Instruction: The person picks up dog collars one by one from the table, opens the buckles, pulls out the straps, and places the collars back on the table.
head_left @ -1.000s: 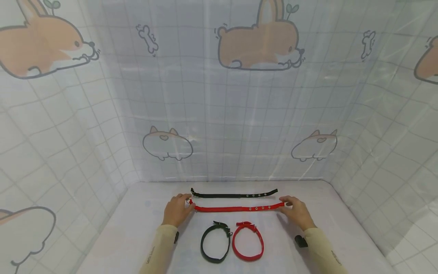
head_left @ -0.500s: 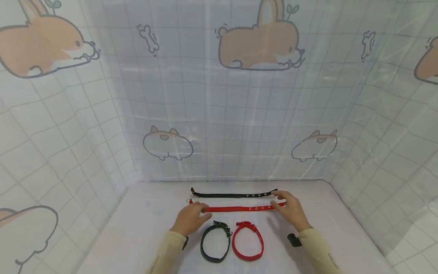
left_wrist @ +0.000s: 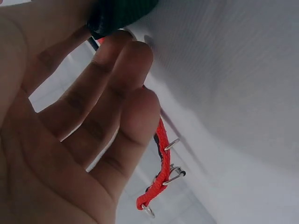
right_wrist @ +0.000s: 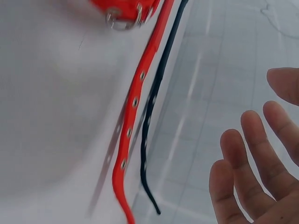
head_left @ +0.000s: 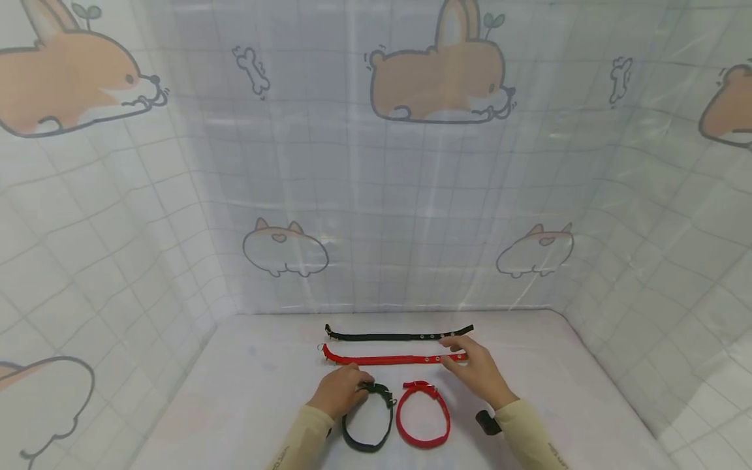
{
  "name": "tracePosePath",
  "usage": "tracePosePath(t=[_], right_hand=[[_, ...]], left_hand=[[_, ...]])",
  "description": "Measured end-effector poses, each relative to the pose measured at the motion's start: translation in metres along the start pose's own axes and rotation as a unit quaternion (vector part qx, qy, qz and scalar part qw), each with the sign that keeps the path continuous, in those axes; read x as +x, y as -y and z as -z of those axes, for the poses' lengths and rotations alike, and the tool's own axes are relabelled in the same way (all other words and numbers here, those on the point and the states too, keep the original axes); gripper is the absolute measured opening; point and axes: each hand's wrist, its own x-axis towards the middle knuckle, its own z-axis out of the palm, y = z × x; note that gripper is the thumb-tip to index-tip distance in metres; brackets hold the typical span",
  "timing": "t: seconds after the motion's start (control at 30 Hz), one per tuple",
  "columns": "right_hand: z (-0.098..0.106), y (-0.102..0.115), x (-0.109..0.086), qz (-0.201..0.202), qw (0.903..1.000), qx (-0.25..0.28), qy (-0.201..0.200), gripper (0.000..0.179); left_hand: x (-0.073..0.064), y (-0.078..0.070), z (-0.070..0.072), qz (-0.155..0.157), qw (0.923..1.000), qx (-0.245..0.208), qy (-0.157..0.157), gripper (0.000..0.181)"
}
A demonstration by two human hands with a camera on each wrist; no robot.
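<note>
My left hand is at the upper left of a buckled dark green pet collar. Thumb and index finger pinch the collar's loose end; in the left wrist view the dark green strap shows at their tips. My right hand, fingers loosely bent and holding nothing, is over the right end of an unbuckled red collar. A dark unbuckled collar lies straight behind that one. Right of the dark green loop lies a buckled red collar. The right wrist view shows metal eyelets along the red strap.
All the collars lie on a white tabletop. A grid-patterned curtain with dog drawings rises behind the table and along both sides. A small black device sits at my right wrist.
My left hand has moved right and nearer, from the red strap's buckle end to the dark green loop. My right hand has released the red strap's tip and shifted left. The collars look unmoved.
</note>
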Motion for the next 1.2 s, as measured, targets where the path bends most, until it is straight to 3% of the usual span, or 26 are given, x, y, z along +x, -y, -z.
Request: tracePosePath(t=[0.2, 0.4, 0.63, 0.8, 1.0, 1.2], right_hand=[[-0.009, 0.013, -0.005, -0.017, 0.999, 0.021, 0.036, 0.04], [-0.02, 0.018, -0.01, -0.009, 0.9977, 0.021, 0.063, 0.04], [-0.026, 0.029, -0.01, 0.012, 0.9951, 0.058, 0.08, 0.038], [-0.029, 0.037, -0.008, 0.032, 0.995, 0.055, 0.077, 0.037], [-0.03, 0.048, -0.007, 0.049, 0.9939, 0.057, 0.081, 0.037], [-0.028, 0.059, -0.004, 0.061, 0.9904, 0.061, 0.108, 0.029]], left_hand=[[-0.001, 0.005, -0.002, -0.006, 0.9995, -0.028, -0.017, 0.022], [-0.004, 0.007, 0.003, -0.015, 0.995, -0.055, -0.082, 0.022], [-0.005, 0.0, 0.019, -0.046, 0.9773, -0.083, -0.189, 0.026], [-0.006, -0.01, 0.025, -0.054, 0.9678, -0.087, -0.23, 0.031], [-0.012, -0.027, 0.03, -0.114, 0.9556, -0.099, -0.253, 0.032], [-0.015, -0.045, 0.034, -0.17, 0.9438, -0.057, -0.278, 0.032]])
